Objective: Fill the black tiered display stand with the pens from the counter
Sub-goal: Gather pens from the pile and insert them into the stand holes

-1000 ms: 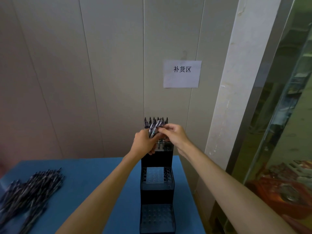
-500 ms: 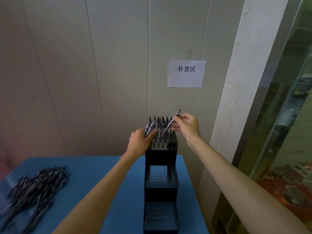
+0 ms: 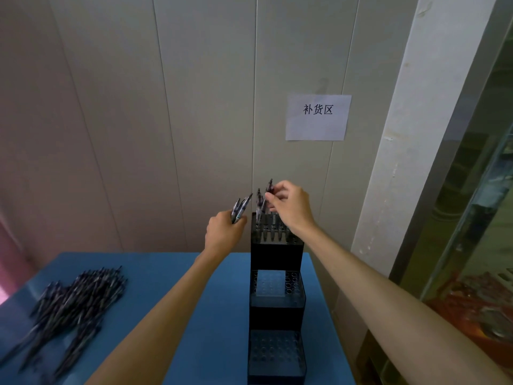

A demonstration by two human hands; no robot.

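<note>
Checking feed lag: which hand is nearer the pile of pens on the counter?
Left. The left hand is above and right of the pile of pens; the right hand is farther right, over the stand.

Support surface: blue counter [image 3: 172,276], set against panelled wall. Items resting directly on it: loose heap of dark pens [image 3: 70,304] at left side, lying flat, overlapping, mostly angled same way; black tiered display stand [image 3: 276,309] at right side near edge, three steps rising toward wall. Heap and stand well apart, bare blue surface between.
</note>
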